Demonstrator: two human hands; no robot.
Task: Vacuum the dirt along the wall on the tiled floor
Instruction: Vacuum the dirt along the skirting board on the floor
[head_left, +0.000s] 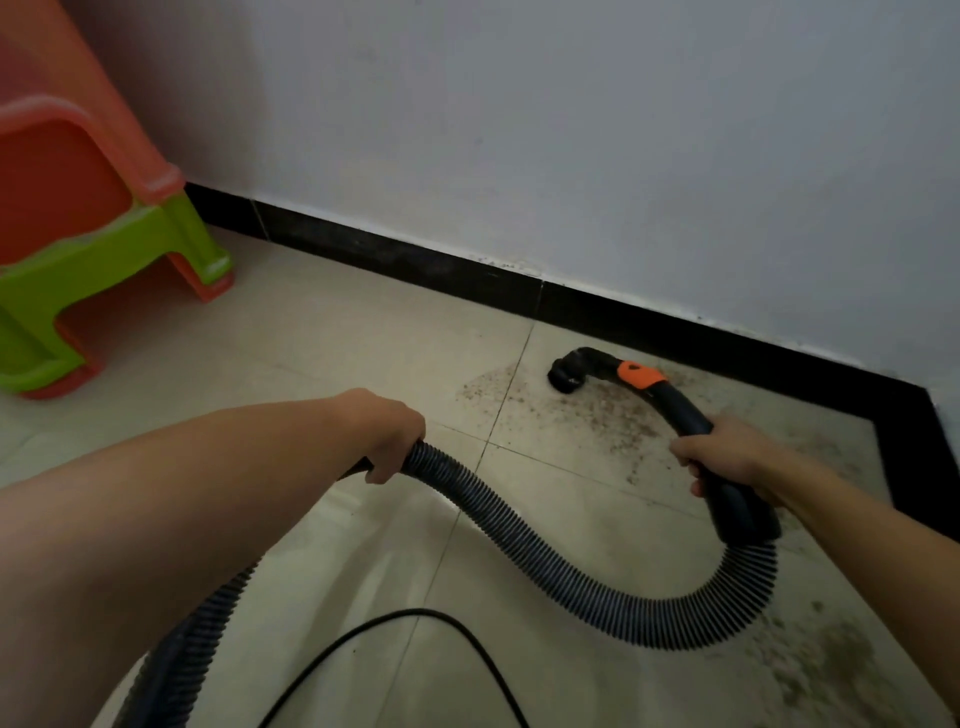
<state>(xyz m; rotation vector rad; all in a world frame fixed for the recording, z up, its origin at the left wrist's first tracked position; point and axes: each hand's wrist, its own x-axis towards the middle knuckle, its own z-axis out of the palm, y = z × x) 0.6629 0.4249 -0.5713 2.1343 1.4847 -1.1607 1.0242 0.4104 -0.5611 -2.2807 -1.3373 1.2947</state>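
A dark ribbed vacuum hose loops across the pale tiled floor. My left hand grips the hose near its middle. My right hand grips the curved black handle tube, which carries an orange collar. The black nozzle at the tube's end rests on the floor close to the black skirting. Brown dirt is scattered over the tiles around the nozzle, and more dirt lies at the lower right.
Stacked orange and green plastic stools stand at the left against the grey wall. A thin black cable curves over the floor at the bottom. The skirting turns a corner at the right.
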